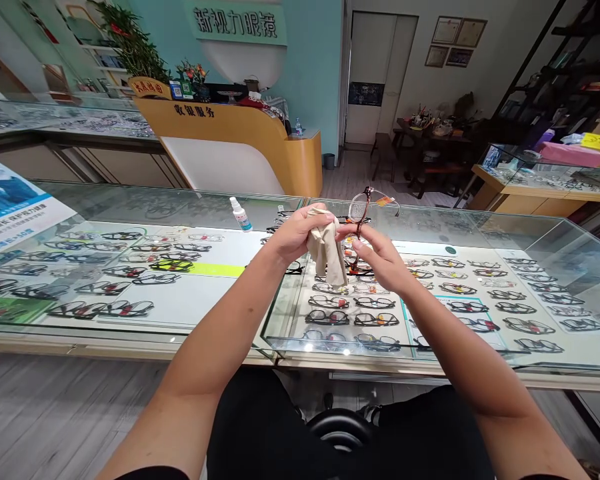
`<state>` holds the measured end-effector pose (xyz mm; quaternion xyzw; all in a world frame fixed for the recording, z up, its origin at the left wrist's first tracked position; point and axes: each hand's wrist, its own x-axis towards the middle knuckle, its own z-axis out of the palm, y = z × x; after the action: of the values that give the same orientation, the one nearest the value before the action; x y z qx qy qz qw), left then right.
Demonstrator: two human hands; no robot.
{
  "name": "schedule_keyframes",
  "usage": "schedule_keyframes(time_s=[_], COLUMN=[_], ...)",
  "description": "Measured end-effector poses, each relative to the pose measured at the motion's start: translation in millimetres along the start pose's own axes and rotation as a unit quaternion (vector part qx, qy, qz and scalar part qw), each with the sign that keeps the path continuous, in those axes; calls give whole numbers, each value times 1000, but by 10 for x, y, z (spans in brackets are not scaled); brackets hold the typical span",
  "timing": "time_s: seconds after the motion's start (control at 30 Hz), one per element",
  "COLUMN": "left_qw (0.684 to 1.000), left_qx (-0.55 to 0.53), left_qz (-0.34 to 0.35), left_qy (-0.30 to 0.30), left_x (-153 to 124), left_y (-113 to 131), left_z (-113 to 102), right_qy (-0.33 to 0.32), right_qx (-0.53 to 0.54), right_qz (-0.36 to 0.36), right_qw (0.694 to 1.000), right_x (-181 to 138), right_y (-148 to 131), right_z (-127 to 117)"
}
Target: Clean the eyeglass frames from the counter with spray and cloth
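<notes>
- I judge the step in hand is to wipe the glasses with the beige cloth.
- My left hand pinches the cloth between thumb and fingers; it hangs in folds.
- My right hand pinches the frame; the glasses are above the display case, just beside the cloth.
- Next move, I think, calls for bringing cloth to lens, pressing lightly.
- Glasses look turned on end, reddish-dark, with an orange tag.

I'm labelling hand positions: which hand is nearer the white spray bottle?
The left hand: it holds the beige cloth to the right of the spray bottle. The right hand, holding the glasses, is farther to the right.
</notes>
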<state>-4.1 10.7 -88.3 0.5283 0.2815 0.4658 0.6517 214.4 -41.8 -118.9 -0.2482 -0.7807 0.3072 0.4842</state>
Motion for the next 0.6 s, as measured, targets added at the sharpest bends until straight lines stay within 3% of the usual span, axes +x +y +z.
schedule_keyframes(time_s=[0.2, 0.43, 0.6], left_qw=[998, 999, 998], left_qx=[9, 10, 46], left_qz=[31, 22, -15], left_qy=[50, 28, 43], left_x=[9, -10, 9], left_y=[-2, 31, 101], left_z=[33, 47, -97], right_qy=[-10, 12, 46], right_qx=[-63, -41, -41], right_qz=[-9, 5, 9], right_qw=[998, 999, 998], right_x=[-15, -12, 2], right_y=[-3, 16, -37], right_z=[48, 51, -61])
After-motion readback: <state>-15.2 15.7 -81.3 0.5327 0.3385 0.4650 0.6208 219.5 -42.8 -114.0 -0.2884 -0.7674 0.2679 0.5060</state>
